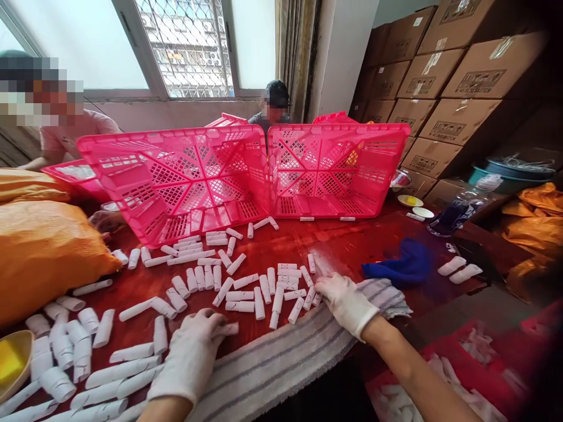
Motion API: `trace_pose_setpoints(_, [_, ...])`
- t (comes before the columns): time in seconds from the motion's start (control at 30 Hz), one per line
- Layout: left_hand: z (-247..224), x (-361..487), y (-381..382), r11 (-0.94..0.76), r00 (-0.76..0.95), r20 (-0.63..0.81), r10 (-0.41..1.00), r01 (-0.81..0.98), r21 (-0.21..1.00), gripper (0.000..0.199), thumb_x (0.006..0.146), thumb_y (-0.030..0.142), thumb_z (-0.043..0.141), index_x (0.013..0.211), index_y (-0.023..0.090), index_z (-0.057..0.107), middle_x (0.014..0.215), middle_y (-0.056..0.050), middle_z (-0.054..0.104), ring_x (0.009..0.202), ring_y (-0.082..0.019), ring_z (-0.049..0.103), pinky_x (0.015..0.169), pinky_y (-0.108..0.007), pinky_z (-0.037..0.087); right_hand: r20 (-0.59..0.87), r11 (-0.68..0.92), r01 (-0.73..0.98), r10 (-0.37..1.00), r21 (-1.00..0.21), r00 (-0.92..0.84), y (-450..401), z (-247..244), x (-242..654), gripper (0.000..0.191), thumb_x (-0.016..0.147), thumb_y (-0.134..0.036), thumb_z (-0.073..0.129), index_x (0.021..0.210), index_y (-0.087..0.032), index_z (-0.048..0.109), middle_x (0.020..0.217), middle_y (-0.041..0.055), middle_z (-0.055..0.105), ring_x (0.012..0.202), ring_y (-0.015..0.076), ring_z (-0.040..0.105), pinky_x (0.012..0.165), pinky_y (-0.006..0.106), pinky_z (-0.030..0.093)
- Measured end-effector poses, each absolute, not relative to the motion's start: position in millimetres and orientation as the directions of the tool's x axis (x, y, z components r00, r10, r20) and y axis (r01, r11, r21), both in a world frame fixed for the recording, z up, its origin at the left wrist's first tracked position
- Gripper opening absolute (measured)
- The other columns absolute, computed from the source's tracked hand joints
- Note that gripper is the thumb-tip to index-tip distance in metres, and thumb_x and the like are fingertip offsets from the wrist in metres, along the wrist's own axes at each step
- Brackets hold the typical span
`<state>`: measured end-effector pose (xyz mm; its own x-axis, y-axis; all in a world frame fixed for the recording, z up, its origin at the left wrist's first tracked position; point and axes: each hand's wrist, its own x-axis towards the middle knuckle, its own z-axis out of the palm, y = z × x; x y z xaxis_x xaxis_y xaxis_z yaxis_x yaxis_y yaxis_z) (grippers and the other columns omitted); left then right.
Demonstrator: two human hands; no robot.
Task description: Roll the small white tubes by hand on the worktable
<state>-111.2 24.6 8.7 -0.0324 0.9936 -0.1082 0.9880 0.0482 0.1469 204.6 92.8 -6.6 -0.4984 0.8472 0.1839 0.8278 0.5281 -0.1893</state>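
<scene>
My left hand (191, 354), in a white glove, is closed with its fingertips on a short white paper-like tube (229, 329). Several similar tubes (123, 372) lie in a heap to its left. My right hand (347, 303), also gloved, has its fingers bent together over a white tube (316, 299) at the right end of a loose cluster; that tube is partly hidden. Between and beyond my hands, several more tubes (241, 306) with dark line marks are scattered on the red tabletop (338, 246). A striped grey towel (281, 372) runs along the near edge.
Two pink plastic baskets (185, 181) lie on their sides across the table's far part. An orange sack (48, 252) and a bowl with a yellow block (17, 363) are left. Right are a blue cloth (400, 264), a bottle (461, 205) and stacked cartons (457, 117). Two people sit opposite.
</scene>
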Motion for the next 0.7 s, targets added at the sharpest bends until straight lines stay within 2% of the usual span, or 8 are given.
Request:
trace_pose_setpoints(0.1, [1, -97, 37, 0.006, 0.015, -0.137, 0.990, 0.989, 0.150, 0.025, 0.081, 0.025, 0.054, 0.100, 0.030, 0.069, 0.114, -0.005, 0.064, 0.100, -0.028, 0.058, 0.078, -0.037, 0.046, 0.133, 0.507, 0.838, 0.862, -0.200, -0.490, 105, -20, 206, 0.021, 0.088, -0.016, 0.048, 0.088, -0.022, 0.069, 0.079, 0.0063, 0.061, 0.076, 0.0200, 0.055, 0.070, 0.031, 0.041])
trace_pose_setpoints(0.2, [-13, -91, 48, -0.008, 0.034, -0.132, 0.991, 0.981, 0.195, 0.025, 0.078, 0.021, 0.056, 0.097, 0.031, 0.070, 0.111, -0.006, 0.065, 0.102, -0.030, 0.058, 0.079, -0.042, 0.048, 0.228, 0.400, 0.795, 0.916, -0.455, -0.330, 99, -29, 214, 0.018, 0.087, -0.026, 0.051, 0.096, -0.019, 0.065, 0.086, 0.0085, 0.062, 0.082, 0.0219, 0.058, 0.077, 0.035, 0.044])
trace_pose_setpoints(0.23, [-17, -90, 50, -0.001, 0.027, -0.095, 0.995, 0.966, 0.257, 0.023, 0.078, 0.021, 0.057, 0.093, 0.030, 0.071, 0.108, -0.006, 0.066, 0.100, -0.029, 0.058, 0.081, -0.043, 0.048, 0.248, 0.355, 0.719, 0.935, -0.597, -0.255, 94, -28, 214, 0.021, 0.088, -0.029, 0.051, 0.102, -0.019, 0.062, 0.092, 0.0089, 0.063, 0.087, 0.0219, 0.058, 0.080, 0.036, 0.045])
trace_pose_setpoints(0.3, [-23, -84, 49, -0.015, 0.003, 0.025, 1.000, 0.873, 0.487, 0.020, 0.077, 0.022, 0.058, 0.093, 0.027, 0.070, 0.104, -0.006, 0.066, 0.099, -0.026, 0.060, 0.087, -0.041, 0.047, 0.204, 0.230, 0.456, 0.973, -0.860, -0.105, 81, -20, 203, 0.030, 0.087, -0.039, 0.054, 0.110, -0.021, 0.057, 0.099, 0.0075, 0.064, 0.089, 0.0196, 0.059, 0.079, 0.033, 0.048])
trace_pose_setpoints(0.37, [-24, -73, 41, -0.074, -0.043, 0.132, 0.990, 0.640, 0.764, 0.024, 0.080, 0.027, 0.056, 0.101, 0.024, 0.067, 0.105, -0.006, 0.066, 0.100, -0.022, 0.061, 0.091, -0.035, 0.047, 0.065, 0.068, 0.158, 0.998, -0.985, -0.024, 67, -7, 183, 0.039, 0.080, -0.050, 0.062, 0.107, -0.022, 0.059, 0.093, 0.0048, 0.065, 0.076, 0.0156, 0.059, 0.065, 0.027, 0.048])
trace_pose_setpoints(0.43, [-19, -57, 30, -0.061, -0.068, 0.096, 0.993, 0.393, 0.917, 0.031, 0.084, 0.036, 0.053, 0.110, 0.022, 0.062, 0.101, -0.005, 0.067, 0.092, -0.019, 0.064, 0.085, -0.031, 0.051, -0.075, -0.076, -0.045, 0.997, -0.996, -0.011, 55, 6, 160, 0.046, 0.070, -0.056, 0.071, 0.096, -0.019, 0.063, 0.077, 0.0023, 0.065, 0.056, 0.0106, 0.052, 0.048, 0.022, 0.040])
trace_pose_setpoints(0.53, [-5, -34, 16, 0.058, -0.039, -0.050, 0.998, 0.263, 0.963, 0.038, 0.086, 0.046, 0.050, 0.112, 0.019, 0.059, 0.092, -0.004, 0.069, 0.081, -0.017, 0.066, 0.076, -0.028, 0.053, -0.173, -0.181, -0.157, 0.983, -0.971, -0.063, 47, 20, 134, 0.045, 0.063, -0.056, 0.076, 0.081, -0.016, 0.066, 0.061, -0.0004, 0.060, 0.045, 0.0070, 0.041, 0.041, 0.020, 0.030])
trace_pose_setpoints(0.7, [7, -21, 7, 0.069, 0.031, -0.082, 0.996, 0.296, 0.953, 0.033, 0.082, 0.039, 0.056, 0.108, 0.019, 0.063, 0.105, -0.007, 0.070, 0.097, -0.020, 0.064, 0.088, -0.029, 0.050, 0.012, 0.000, -0.067, 0.984, -0.998, -0.176, 53, 30, 139, 0.031, 0.066, -0.044, 0.077, 0.072, -0.016, 0.065, 0.072, 0.0032, 0.065, 0.069, 0.0157, 0.059, 0.064, 0.027, 0.048])
